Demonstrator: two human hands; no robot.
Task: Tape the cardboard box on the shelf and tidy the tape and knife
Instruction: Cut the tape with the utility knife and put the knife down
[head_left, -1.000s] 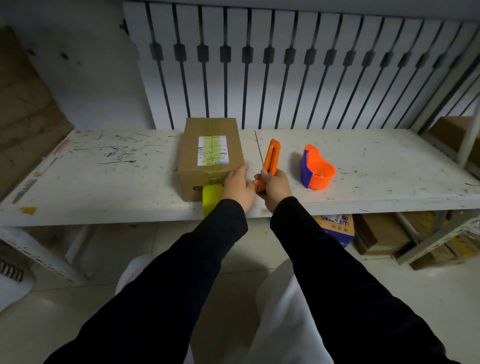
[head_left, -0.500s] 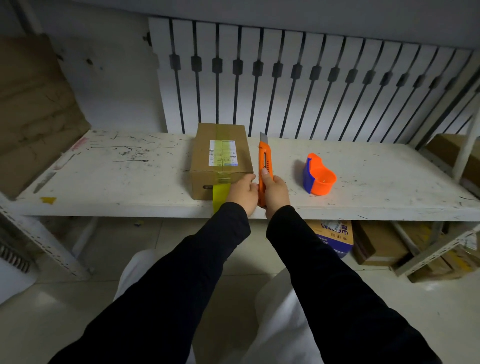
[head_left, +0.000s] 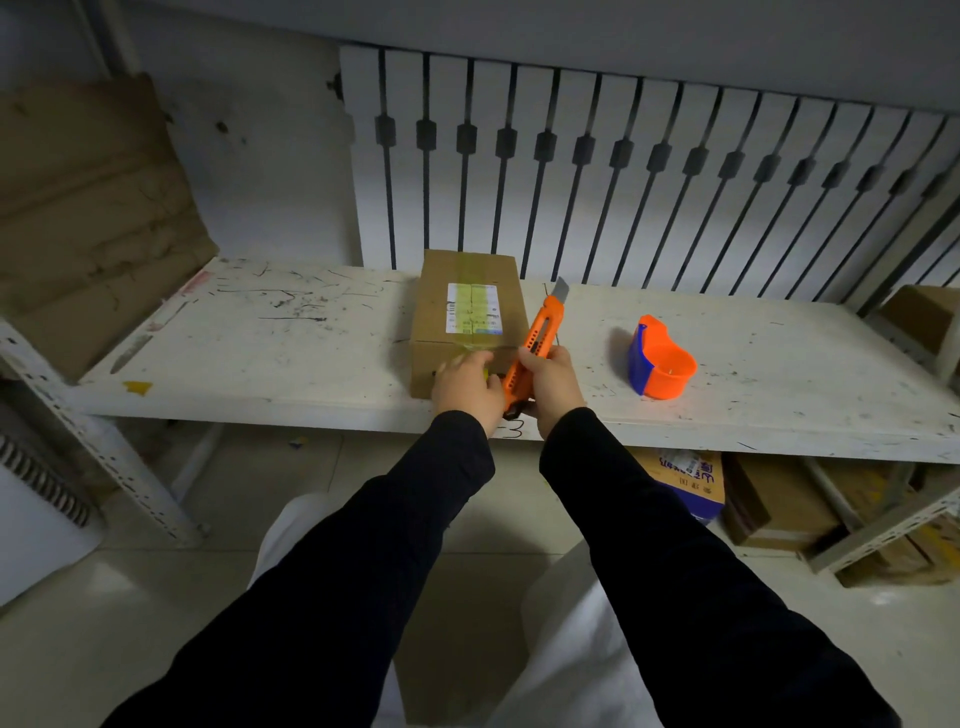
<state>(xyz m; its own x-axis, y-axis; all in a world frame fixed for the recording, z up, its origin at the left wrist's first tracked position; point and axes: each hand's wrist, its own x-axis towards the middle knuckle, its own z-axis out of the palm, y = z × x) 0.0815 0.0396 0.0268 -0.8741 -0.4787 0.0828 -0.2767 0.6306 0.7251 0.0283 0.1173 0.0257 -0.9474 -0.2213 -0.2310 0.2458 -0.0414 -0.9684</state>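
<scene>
A small cardboard box (head_left: 467, 291) with a white label and a strip of yellowish tape along its top stands on the white shelf (head_left: 260, 353). My left hand (head_left: 465, 387) lies against the box's near face, over the yellow tape end, most of which it hides. My right hand (head_left: 553, 387) grips the orange utility knife (head_left: 537, 338), whose blade is out and points up and away, tilted right beside the box's front right corner. The orange and blue tape dispenser (head_left: 660, 358) sits on the shelf to the right, apart from both hands.
A slatted white panel (head_left: 623, 171) leans behind the shelf. A brown cardboard sheet (head_left: 88, 208) stands at the left end. Under the shelf lie several boxes (head_left: 779, 499) and a metal bracket. A small yellow tape scrap (head_left: 137, 386) is stuck near the shelf's front left edge.
The knife's blade has come out and the knife now tilts right. My left hand has slid onto the box's front over the hanging yellow tape. The camera view has shifted left.
</scene>
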